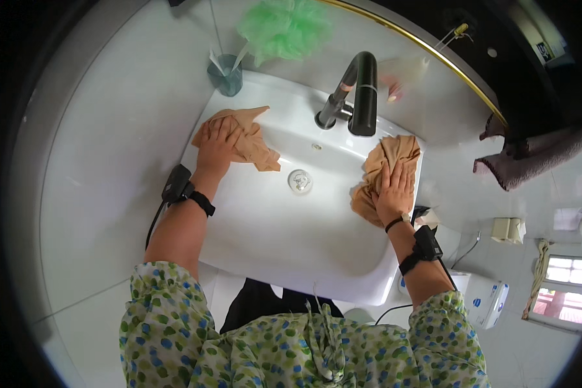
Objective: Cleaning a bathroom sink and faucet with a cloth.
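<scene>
A white washbasin (271,228) spreads out before me. At its left rim my left hand (217,145) presses a crumpled light-brown cloth (258,145) down, fingers spread over the fabric. Another cloth of the same colour (393,148) is bunched along the right rim. My right hand (396,191) lies palm down on that one, holding it against the basin. Both palms are hidden from view. Between the hands, a round drain stopper (300,181) with a printed figure sits in the bowl. The dark metal faucet (363,92) curves over the basin's back edge.
A bluish cup (227,77) with white items stands at the back left corner. Above it hangs a green mesh bath puff (286,29). A gold-edged mirror (446,63) is at upper right, with a purplish towel (519,165) below. The toilet tank (485,298) stands right.
</scene>
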The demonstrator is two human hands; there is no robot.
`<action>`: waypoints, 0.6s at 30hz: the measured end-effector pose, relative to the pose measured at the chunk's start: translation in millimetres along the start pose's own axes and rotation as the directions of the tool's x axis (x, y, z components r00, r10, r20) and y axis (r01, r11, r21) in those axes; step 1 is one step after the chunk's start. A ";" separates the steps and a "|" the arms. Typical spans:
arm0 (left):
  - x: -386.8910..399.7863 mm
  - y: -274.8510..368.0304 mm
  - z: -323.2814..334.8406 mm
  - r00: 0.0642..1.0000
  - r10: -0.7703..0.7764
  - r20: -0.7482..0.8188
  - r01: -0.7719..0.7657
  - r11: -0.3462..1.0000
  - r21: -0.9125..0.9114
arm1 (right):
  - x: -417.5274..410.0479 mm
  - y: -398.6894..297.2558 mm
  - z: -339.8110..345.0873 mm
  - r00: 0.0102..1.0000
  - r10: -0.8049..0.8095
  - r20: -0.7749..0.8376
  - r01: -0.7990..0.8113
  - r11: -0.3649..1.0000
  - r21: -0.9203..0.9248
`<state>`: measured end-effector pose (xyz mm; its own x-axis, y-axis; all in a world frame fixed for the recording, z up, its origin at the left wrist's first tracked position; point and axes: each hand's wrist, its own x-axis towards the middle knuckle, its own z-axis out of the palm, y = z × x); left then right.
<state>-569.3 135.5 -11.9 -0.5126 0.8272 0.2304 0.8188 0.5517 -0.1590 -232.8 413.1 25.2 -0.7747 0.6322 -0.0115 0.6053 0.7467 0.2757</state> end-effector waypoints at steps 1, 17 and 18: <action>-8.3 -2.9 0.8 0.999 0.002 0.039 -0.002 1.000 -0.002 | -12.7 -3.3 -1.5 0.994 -0.041 0.102 0.052 0.994 -0.098; -191.6 38.0 -128.2 0.805 0.188 0.562 0.103 0.890 -0.445 | -124.4 -163.2 -38.2 0.716 -0.639 0.280 0.239 0.602 0.762; -202.4 38.6 -132.6 0.878 0.218 0.427 0.026 0.867 -0.497 | -128.4 -160.5 -49.1 0.740 -0.647 0.184 0.301 0.563 0.770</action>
<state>-399.6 -24.9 62.6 -0.3814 0.8921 -0.2423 0.8253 0.4467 0.3454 -239.5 201.9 29.6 -0.9311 0.0225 -0.3640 0.2484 0.7699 -0.5879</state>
